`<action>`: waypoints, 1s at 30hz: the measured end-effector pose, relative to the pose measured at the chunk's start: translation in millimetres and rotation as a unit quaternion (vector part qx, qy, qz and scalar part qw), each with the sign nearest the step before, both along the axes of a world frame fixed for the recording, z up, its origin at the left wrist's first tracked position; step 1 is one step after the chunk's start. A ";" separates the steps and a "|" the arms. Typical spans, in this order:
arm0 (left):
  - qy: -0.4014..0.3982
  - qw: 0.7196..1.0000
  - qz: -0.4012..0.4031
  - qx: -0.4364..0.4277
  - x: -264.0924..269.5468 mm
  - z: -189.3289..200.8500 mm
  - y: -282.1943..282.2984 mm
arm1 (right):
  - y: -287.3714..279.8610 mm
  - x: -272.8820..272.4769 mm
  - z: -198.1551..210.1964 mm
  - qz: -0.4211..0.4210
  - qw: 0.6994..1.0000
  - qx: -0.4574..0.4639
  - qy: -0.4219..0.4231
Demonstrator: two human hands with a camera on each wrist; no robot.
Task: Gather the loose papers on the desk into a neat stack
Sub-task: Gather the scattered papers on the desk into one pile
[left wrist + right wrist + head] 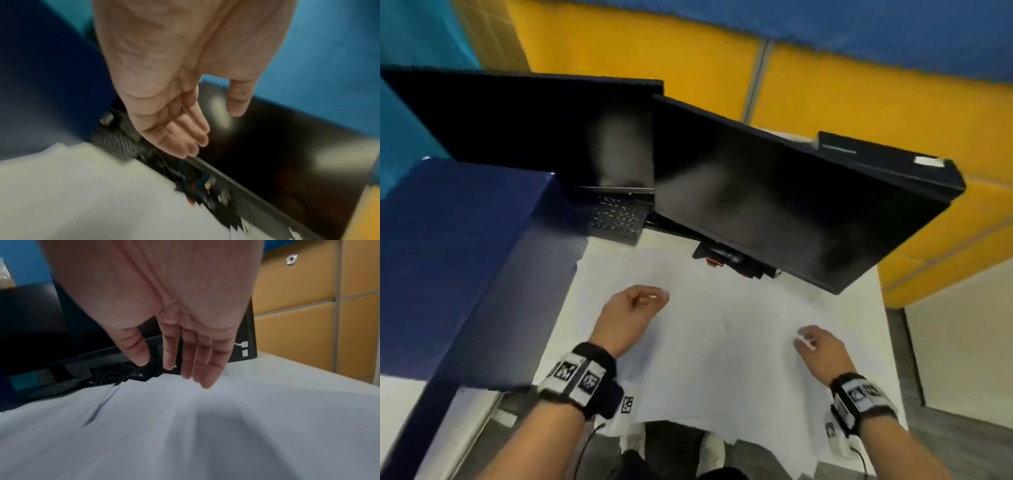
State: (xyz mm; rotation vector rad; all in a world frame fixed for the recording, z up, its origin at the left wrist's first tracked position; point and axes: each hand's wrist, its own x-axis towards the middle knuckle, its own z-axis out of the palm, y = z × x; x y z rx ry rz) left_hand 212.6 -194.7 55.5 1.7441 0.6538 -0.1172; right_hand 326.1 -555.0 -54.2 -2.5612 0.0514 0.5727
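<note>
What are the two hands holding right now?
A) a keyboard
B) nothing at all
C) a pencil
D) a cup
B: the left hand and the right hand both hang with loose fingers above the white papers, and neither one grips anything.

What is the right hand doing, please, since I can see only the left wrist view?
Observer: The right hand hangs open over the loose white paper sheets, fingers straight, holding nothing.
Operator: Thank you. How far do the sheets spread?
Observer: In the head view, they run from beside the large dark blue box across to the right hand, and seem to overhang the near edge of the white desk.
Operator: Where is the left hand over them?
Observer: The left hand is above their left part. I cannot tell whether it touches them.
</note>
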 end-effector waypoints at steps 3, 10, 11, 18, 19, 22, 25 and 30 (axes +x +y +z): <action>0.088 0.994 -0.059 0.014 74.1 -66.9 -21.1 | 15.4 30.6 -22.0 -0.034 0.999 -0.016 0.004; 0.222 0.929 -0.246 0.166 129.3 -146.8 -70.7 | 17.4 47.1 -61.8 -0.057 0.978 -0.165 0.118; 0.229 0.922 -0.260 0.175 129.6 -147.0 -77.9 | 20.3 47.1 -66.9 -0.060 0.976 -0.163 0.129; 0.196 0.945 -0.223 0.140 131.4 -159.2 -117.9 | 78.2 36.1 -78.3 0.048 0.984 -0.144 0.096; 0.191 0.949 -0.211 0.136 132.8 -159.6 -117.6 | 83.8 34.3 -75.6 0.063 0.986 -0.123 0.090; 0.195 0.958 -0.171 0.123 135.6 -158.6 -106.0 | 76.3 35.9 -61.7 0.036 0.998 -0.038 0.039; 0.209 0.953 -0.180 0.126 136.2 -163.2 -89.3 | 31.1 41.4 -55.4 -0.149 0.984 -0.094 -0.030; 0.202 0.937 -0.254 0.130 134.9 -166.9 -94.5 | -30.4 39.8 -56.4 -0.429 0.888 -0.129 0.105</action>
